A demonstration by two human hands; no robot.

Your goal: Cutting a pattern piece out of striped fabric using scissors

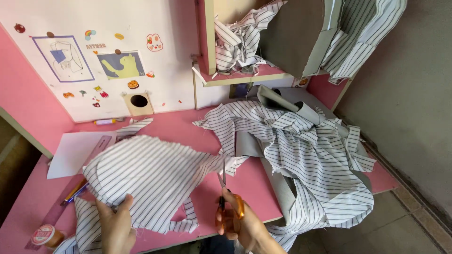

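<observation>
Our left hand [115, 226] pins the striped panel [150, 181] flat on the pink tabletop [245, 183], right hand [240, 223] gripping orange scissors [223, 197] at its edge; slack fabric may shift, risking a crooked cut.

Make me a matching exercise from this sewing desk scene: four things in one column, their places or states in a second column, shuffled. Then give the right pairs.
Things:
1. scissors
2. striped fabric piece
3. thread spool
4. white paper sheet

Places or states:
A. stands at the near left corner of the pink desk
B. gripped in the right hand, blades pointing away
C. lies flat on the desk's left part, partly under a ruler
D. pinned at its near edge by the left hand

Pairs: 1-B, 2-D, 3-A, 4-C
</observation>
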